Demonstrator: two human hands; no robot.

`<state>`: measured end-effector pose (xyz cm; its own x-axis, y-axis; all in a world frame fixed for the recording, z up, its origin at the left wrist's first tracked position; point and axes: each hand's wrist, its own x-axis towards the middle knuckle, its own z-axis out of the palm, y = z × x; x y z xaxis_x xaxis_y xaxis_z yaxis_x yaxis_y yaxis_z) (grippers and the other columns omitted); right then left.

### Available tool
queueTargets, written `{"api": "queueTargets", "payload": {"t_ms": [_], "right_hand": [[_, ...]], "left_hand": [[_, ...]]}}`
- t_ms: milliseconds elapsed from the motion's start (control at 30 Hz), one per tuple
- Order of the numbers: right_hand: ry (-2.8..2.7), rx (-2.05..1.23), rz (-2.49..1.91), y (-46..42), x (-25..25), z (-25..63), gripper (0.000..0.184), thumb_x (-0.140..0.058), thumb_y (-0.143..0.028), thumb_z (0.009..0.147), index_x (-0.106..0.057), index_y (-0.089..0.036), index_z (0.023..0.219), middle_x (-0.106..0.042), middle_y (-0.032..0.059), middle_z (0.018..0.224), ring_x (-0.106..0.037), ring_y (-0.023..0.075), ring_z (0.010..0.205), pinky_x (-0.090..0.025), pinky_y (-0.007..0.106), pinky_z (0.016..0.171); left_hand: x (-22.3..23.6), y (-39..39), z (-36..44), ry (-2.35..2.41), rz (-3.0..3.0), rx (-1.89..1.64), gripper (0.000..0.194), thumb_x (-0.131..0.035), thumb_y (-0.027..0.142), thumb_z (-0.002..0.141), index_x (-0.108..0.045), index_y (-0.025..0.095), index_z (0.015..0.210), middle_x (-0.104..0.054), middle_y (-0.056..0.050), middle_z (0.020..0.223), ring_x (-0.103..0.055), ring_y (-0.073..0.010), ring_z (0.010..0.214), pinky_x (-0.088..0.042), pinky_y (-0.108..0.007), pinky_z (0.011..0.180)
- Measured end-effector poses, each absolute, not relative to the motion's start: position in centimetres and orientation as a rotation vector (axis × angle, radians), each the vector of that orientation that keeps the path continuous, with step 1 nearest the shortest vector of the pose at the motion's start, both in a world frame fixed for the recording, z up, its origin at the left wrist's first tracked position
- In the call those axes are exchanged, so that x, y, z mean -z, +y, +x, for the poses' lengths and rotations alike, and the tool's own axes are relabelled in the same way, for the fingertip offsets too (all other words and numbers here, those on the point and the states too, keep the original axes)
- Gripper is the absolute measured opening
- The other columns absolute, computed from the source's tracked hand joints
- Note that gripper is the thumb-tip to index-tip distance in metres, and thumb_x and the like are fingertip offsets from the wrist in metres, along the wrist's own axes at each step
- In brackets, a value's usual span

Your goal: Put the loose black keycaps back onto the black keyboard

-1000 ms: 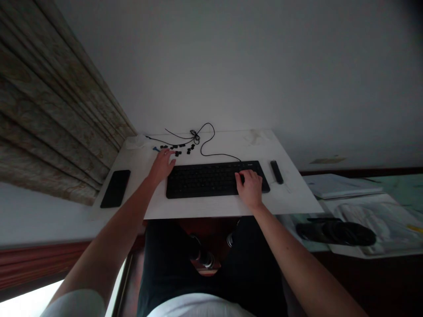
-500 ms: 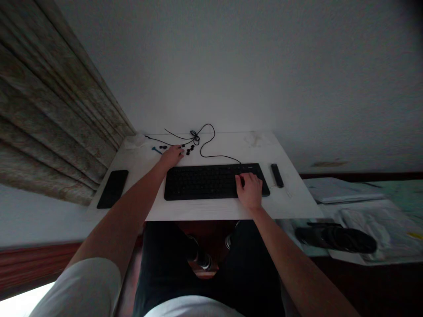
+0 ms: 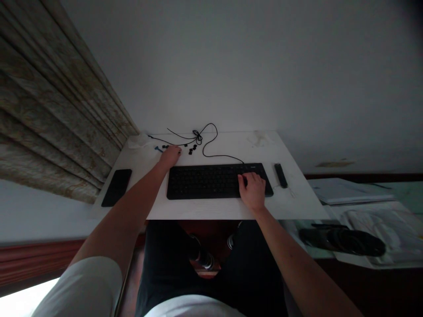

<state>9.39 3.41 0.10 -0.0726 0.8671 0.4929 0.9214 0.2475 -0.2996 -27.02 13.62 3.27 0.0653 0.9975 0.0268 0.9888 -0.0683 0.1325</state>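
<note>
A black wired keyboard (image 3: pixel 205 182) lies on the white table. My right hand (image 3: pixel 254 190) rests palm down on its right part, thumb apart from the other fingers. Beyond the keyboard's far left corner is my left hand (image 3: pixel 171 156), its fingers curled. A dark speck shows at its fingertips, too small to name. Several small black pieces that look like keycaps (image 3: pixel 191 152) lie to the right of that hand. More black pieces (image 3: pixel 164 146) and a small blue tool (image 3: pixel 158 149) lie on its left, partly behind it.
The keyboard's black cable (image 3: pixel 198 137) loops across the back of the table (image 3: pixel 198 209). A black phone (image 3: pixel 116 188) lies at the left edge, and a narrow black object (image 3: pixel 280 175) right of the keyboard. Curtains (image 3: pixel 59 101) hang at left. A dark bag-like object (image 3: pixel 343 240) lies at right.
My left hand has drawn slightly left, away from the keycap-like pieces, and its fingers look more curled. My right hand stays on the keyboard. The whole view has shifted a little.
</note>
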Motion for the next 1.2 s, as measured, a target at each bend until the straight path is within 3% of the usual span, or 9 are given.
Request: {"api": "queueTargets", "payload": {"t_ms": [200,400,567,733,900,1067,1200], "right_hand": [[-1.942,0.119,-1.632,3.4,-0.1,9.3,0.038,-0.039,-0.041,0.101,-0.064,-0.017,0.087,-0.066,0.0114,0.090,-0.055,0.0250,0.086,-0.034,0.037,0.080],[-1.953,0.118,-1.646,3.5,-0.2,9.4,0.038,-0.039,-0.041,0.101,-0.065,-0.017,0.088,-0.067,0.0118,0.091,-0.055,0.0252,0.087,-0.034,0.037,0.080],[-1.963,0.115,-1.658,3.5,-0.1,9.4,0.039,-0.038,-0.042,0.101,-0.065,-0.017,0.088,-0.067,0.0119,0.091,-0.055,0.0254,0.088,-0.034,0.037,0.079],[-1.965,0.114,-1.656,3.6,-0.1,9.4,0.040,-0.037,-0.042,0.101,-0.065,-0.017,0.087,-0.066,0.0118,0.091,-0.055,0.0251,0.087,-0.034,0.037,0.079],[-1.963,0.108,-1.650,3.6,-0.1,9.4,0.041,-0.037,-0.043,0.101,-0.065,-0.017,0.086,-0.066,0.0118,0.091,-0.054,0.0251,0.087,-0.033,0.037,0.079],[-1.954,0.100,-1.645,3.6,-0.1,9.4,0.039,-0.038,-0.042,0.101,-0.065,-0.017,0.087,-0.066,0.0118,0.091,-0.054,0.0251,0.088,-0.034,0.037,0.079],[-1.951,0.092,-1.644,3.6,-0.1,9.4,0.039,-0.038,-0.042,0.101,-0.065,-0.018,0.086,-0.065,0.0116,0.089,-0.054,0.0255,0.087,-0.034,0.038,0.079]], "left_hand": [[-3.5,13.6,-27.0,2.125,2.177,-0.153,0.023,-0.055,0.021,0.091,-0.070,0.020,0.108,-0.068,-0.011,0.110,-0.061,-0.0244,0.107,-0.047,-0.034,0.092],[-3.8,13.7,-26.8,2.107,2.108,-0.243,0.034,-0.061,0.021,0.086,-0.068,0.019,0.119,-0.065,-0.012,0.119,-0.059,-0.0248,0.115,-0.045,-0.034,0.100],[-3.7,14.6,-26.6,2.106,2.019,-0.276,0.029,-0.059,0.008,0.078,-0.076,0.015,0.101,-0.070,-0.013,0.108,-0.064,-0.0246,0.108,-0.046,-0.033,0.099],[-3.9,15.0,-26.5,2.118,1.971,-0.330,0.022,-0.066,0.013,0.078,-0.077,0.016,0.096,-0.074,-0.011,0.096,-0.067,-0.0231,0.096,-0.049,-0.032,0.092],[-3.9,14.6,-26.8,2.151,1.945,-0.422,0.023,-0.060,0.016,0.083,-0.075,0.015,0.101,-0.073,-0.011,0.102,-0.066,-0.0216,0.098,-0.049,-0.031,0.093],[-3.5,14.2,-26.5,2.011,2.122,-0.409,0.035,-0.056,0.015,0.085,-0.071,0.018,0.117,-0.065,-0.011,0.126,-0.060,-0.0220,0.117,-0.042,-0.033,0.107],[-3.3,14.2,-25.9,1.864,2.260,-0.249,0.034,-0.054,0.012,0.084,-0.074,0.021,0.109,-0.070,-0.008,0.118,-0.059,-0.0218,0.117,-0.040,-0.034,0.109]]}}
